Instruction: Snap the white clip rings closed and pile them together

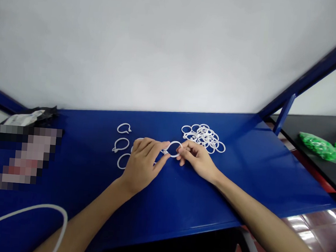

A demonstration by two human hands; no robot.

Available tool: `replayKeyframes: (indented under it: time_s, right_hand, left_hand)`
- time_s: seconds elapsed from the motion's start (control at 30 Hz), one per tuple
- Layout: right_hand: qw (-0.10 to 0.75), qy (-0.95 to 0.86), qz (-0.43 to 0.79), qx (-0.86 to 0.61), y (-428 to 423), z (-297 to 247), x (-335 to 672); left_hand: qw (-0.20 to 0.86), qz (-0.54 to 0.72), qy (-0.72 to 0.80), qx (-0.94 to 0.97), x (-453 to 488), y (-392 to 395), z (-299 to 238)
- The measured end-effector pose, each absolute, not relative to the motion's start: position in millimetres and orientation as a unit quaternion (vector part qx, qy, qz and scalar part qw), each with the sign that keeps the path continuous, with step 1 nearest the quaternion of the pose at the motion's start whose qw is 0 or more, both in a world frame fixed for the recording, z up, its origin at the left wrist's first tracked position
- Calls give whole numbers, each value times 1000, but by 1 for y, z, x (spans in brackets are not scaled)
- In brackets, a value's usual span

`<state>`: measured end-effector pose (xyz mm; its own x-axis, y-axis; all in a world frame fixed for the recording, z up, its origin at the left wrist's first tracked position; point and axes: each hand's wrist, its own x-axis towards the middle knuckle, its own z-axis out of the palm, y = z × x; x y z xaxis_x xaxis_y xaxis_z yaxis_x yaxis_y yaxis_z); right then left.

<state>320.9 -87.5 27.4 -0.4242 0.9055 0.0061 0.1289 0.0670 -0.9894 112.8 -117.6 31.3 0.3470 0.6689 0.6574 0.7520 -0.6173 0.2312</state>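
Observation:
My left hand (pixel 143 161) and my right hand (pixel 196 157) both pinch one white plastic ring (pixel 173 149) between them, just above the blue table (pixel 180 197). The left fingers grip its left side, the right fingers its right side. A pile of several white rings (pixel 203 136) lies just beyond my right hand. Three separate rings lie in a column left of my left hand: the far one (pixel 124 128), the middle one (pixel 121 145), and the near one (pixel 122 161), which the hand partly hides.
A black packet with a white label (pixel 30 117) lies at the table's far left. A white tube (pixel 33 212) curves over the near left corner. A green bag (pixel 320 146) rests on a dark shelf at right. A white wall stands behind the table.

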Motion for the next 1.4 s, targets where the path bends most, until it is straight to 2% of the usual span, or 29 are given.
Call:
replayKeyframes:
  time_s: [0.1,0.23,0.3,0.53,0.83,0.97,1.17,1.4]
  right_hand:
    - [347,-676,500,-415,-89,24,321]
    - [375,-802,296,-358,-97,24,321]
    - [362,-840,252,-316,-100,26,321]
    - [347,-840,280,-310,-102,28,321]
    - [342,-845,277,-303,-106,35,321]
    - [328,-861,194,-337,-97,32,327]
    - [329,-824,8,-462,-65,26,354]
    - [317,-808,-37,-496,-39,20,367]
  left_hand:
    - [75,-390,-421,-816,111,-116,32]
    - [59,-400,-418,-814,111,-116,32]
    - [39,-394,-418,-818,112,-117,31]
    - [-12,-393,-404,-826,115,-119,31]
    - [-2,-404,-376,-834,117,-122,30]
    - [-24,-361,-428,-828,111,-116,27]
    - [-18,-219,-494,-841,102,-111,30]
    - [-9,-182,-465,-866,106,-114,20]
